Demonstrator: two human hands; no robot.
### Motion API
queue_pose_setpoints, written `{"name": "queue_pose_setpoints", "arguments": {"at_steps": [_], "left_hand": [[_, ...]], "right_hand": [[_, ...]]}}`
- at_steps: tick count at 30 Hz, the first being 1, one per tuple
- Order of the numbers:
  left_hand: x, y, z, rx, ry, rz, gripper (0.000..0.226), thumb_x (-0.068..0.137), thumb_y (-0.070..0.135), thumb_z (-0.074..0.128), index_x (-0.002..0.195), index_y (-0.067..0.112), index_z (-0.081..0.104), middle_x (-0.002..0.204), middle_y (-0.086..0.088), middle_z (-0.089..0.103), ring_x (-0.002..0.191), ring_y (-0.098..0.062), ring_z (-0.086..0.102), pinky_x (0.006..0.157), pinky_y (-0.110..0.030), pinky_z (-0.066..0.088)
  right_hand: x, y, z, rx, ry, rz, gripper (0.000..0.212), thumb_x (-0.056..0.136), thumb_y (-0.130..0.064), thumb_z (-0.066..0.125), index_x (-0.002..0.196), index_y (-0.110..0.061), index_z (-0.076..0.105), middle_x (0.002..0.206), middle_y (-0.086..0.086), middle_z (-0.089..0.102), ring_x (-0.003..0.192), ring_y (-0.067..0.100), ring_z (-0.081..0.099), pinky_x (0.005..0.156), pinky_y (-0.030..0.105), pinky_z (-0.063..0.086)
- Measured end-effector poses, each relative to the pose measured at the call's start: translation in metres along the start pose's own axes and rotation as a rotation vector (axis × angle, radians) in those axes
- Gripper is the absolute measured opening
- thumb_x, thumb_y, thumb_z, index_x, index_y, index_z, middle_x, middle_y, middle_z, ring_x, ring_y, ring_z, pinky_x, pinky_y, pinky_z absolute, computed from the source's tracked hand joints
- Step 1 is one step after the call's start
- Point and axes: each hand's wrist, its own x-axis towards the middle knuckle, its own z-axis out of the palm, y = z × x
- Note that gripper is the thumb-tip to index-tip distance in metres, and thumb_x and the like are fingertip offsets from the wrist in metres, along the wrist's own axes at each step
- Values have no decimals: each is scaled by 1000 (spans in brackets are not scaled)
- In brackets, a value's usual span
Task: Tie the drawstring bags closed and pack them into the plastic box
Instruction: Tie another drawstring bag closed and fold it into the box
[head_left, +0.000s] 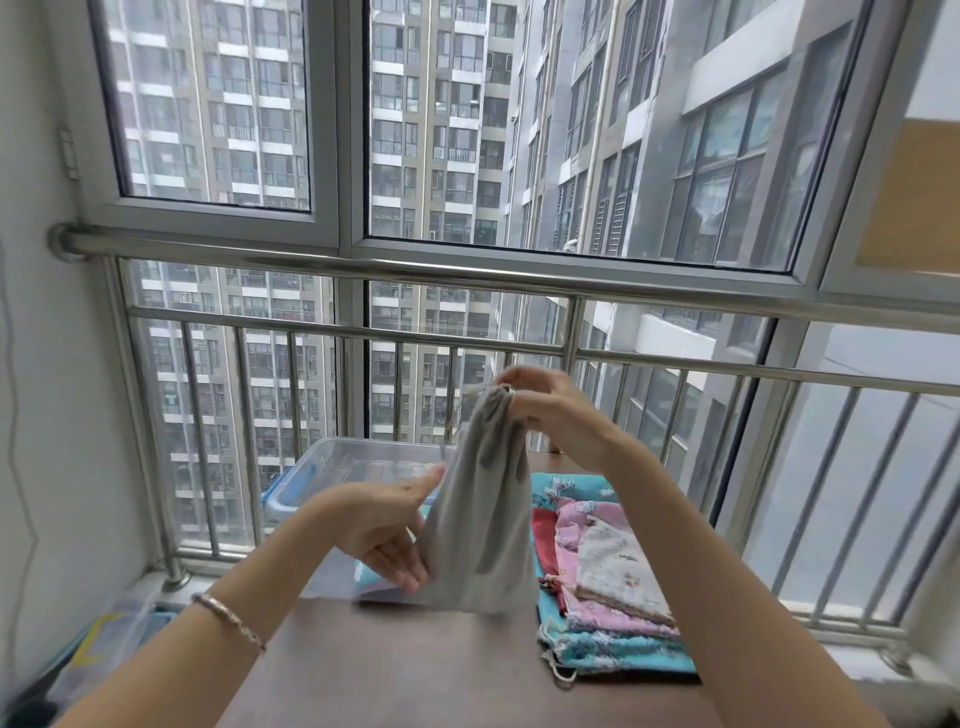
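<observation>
1. The grey cloth drawstring bag (483, 519) is held up above the brown wooden table (415, 675). Its long axis is near upright, with the gathered neck at the top and the wide bottom hanging just over the table.
2. The right hand (550, 410) has the neck, its fingers curled and pinching the bunched mouth. The cord ends are too small to make out, so I cannot tell whether a knot is made.
3. The left hand (384, 530) is at the bag's lower left edge. Its fingers are fairly straight and laid against the cloth, with the thumb up along the side, so it steadies the bag and does not clamp it.
4. Key relation: the clear plastic box with blue latches (322, 467) stands on the table behind and to the left of the bag. It is on the left hand's side and nearer to that hand. Going by this, the bag would travel left and away from the person to reach the box.
5. Teal and pink cloth shows through the box's near wall, likely bags already inside.
6. A flat stack of patterned drawstring bags (613, 571) in teal, pink, red and cream lies on the table just right of the hanging bag, under the right forearm. It is off the path to the box.
7. The steel railing (467, 332) runs close behind the box, so there is little room beyond the box's far wall.
8. Judged step: finishing the closure at the neck, with packing not yet begun for this bag.
</observation>
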Motion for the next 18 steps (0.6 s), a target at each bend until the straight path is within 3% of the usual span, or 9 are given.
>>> {"name": "queue_pose_setpoints", "arguments": {"at_steps": [3, 6, 11, 14, 16, 18], "left_hand": [[5, 0, -2, 129, -113, -109, 93, 91, 67, -3, 99, 5, 65, 79, -16, 68, 59, -19, 68, 53, -19, 53], [7, -2, -2, 175, -291, -136, 69, 95, 56, 17, 126, 11, 59, 102, -19, 68, 77, -25, 72, 63, -22, 56], [27, -14, -5, -288, -594, 175, 60, 97, 52, 36, 131, 3, 41, 132, -21, 53, 117, -35, 58, 98, -39, 49], [29, -11, 0, -552, -602, 378, 60, 93, 36, 57, 136, -4, 40, 134, -21, 49, 123, -31, 54, 100, -37, 49], [28, -5, -3, -678, -538, 486, 67, 83, 15, 71, 138, -6, 41, 137, -23, 48, 126, -32, 51, 102, -40, 47], [25, -1, -18, -818, -440, 541, 68, 79, 2, 72, 139, -2, 39, 134, -25, 50, 123, -32, 53, 98, -42, 46]], "right_hand": [[17, -10, -2, 108, 7, -10, 18, 72, -7, 58, 90, -9, 60, 83, 3, 60, 77, 16, 56, 72, 26, 46], [26, -13, -1, 291, -1, -2, 17, 70, -3, 52, 86, -8, 56, 77, 1, 56, 68, 12, 53, 65, 23, 45], [31, -7, -9, 606, 15, -20, 13, 73, 0, 43, 76, -11, 50, 68, -2, 55, 62, 11, 49, 70, 27, 39], [30, -1, -20, 796, 46, -79, 11, 73, 0, 44, 76, -9, 50, 70, 2, 58, 65, 15, 54, 69, 26, 49], [29, 2, -30, 780, 31, -100, 14, 74, 1, 44, 82, -7, 52, 76, 5, 58, 70, 17, 55, 69, 26, 52], [26, 4, -43, 679, 40, -100, 19, 71, 4, 45, 86, -5, 54, 78, 6, 58, 71, 16, 55, 69, 25, 53]]}}
